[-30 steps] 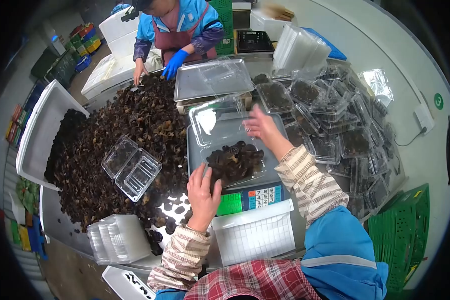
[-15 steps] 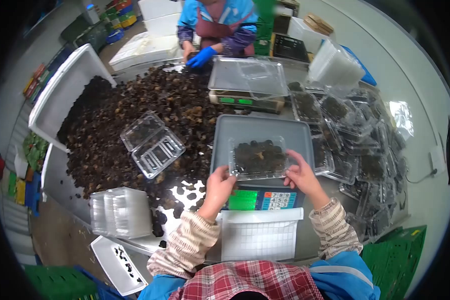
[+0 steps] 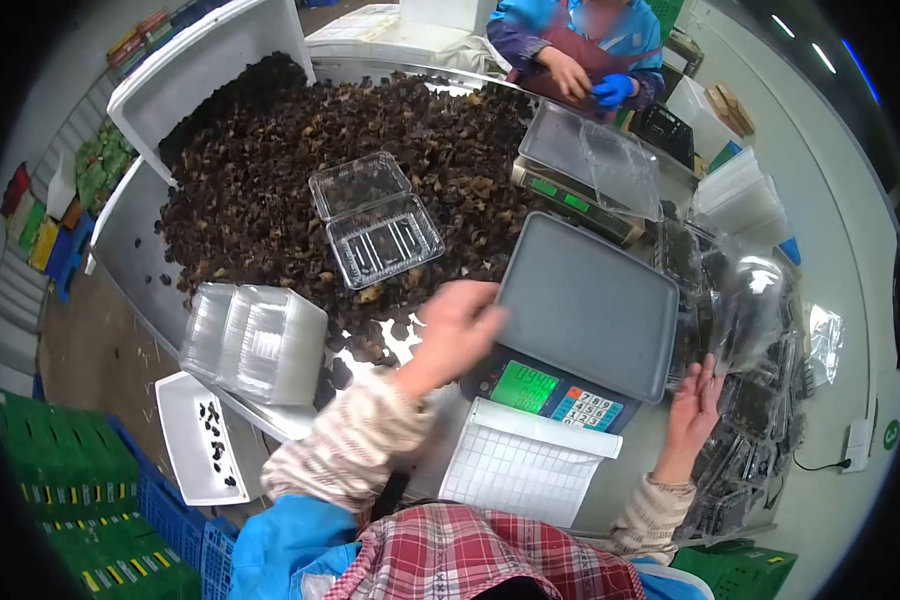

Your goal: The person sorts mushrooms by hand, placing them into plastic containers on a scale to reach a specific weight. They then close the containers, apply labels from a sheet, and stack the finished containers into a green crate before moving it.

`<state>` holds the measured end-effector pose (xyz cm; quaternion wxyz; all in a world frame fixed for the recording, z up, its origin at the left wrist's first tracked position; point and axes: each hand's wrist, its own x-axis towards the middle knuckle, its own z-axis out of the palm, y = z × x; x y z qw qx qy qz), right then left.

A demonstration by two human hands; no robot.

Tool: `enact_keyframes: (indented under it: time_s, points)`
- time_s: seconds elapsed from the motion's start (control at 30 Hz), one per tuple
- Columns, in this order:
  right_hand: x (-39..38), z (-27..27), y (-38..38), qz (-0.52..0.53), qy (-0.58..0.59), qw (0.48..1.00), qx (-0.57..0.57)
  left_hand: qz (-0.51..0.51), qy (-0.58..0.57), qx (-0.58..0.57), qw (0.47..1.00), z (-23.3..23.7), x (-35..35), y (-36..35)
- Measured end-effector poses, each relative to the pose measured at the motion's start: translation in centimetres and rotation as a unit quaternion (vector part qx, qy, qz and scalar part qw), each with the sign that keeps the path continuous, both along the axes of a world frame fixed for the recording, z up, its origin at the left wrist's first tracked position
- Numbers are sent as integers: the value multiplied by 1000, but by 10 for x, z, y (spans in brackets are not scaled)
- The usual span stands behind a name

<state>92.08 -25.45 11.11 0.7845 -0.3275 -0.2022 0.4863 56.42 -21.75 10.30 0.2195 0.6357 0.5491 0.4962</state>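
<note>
My left hand (image 3: 455,335), smeared by motion, hangs beside the left edge of the digital scale's grey pan (image 3: 585,300); its fingers are too blurred to read. Nothing lies on the pan, and the green display (image 3: 526,386) is lit. On the right, my right hand (image 3: 692,408) has its fingers stretched out, close to a clear plastic box (image 3: 755,310) on the pile of filled boxes (image 3: 745,420). An open, unfilled clamshell box (image 3: 385,240) rests on the heap of dark, ruffled mushrooms (image 3: 270,180).
Stacked clear boxes (image 3: 255,340) stand at the left edge, above a white tray (image 3: 205,440). Gridded label sheets (image 3: 520,465) lie before the scale. A second scale (image 3: 580,170) is behind it. Across the table, a co-worker's hands (image 3: 585,80) meet, one blue-gloved.
The filled box has left the scale pan, and my right hand has moved right to the pile. My left hand has let go of the box. The view has turned leftward.
</note>
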Motion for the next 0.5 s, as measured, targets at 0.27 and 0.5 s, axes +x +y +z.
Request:
enact_keyframes:
  time_s: [0.27,0.5]
  points:
    - [-292,-84,22,276,-539,796,-14,307,223,-69,922,-121,-113,-35]
    - [-387,-111,112,202,-625,720,-223,307,-157,-172,923,-129,-105,19]
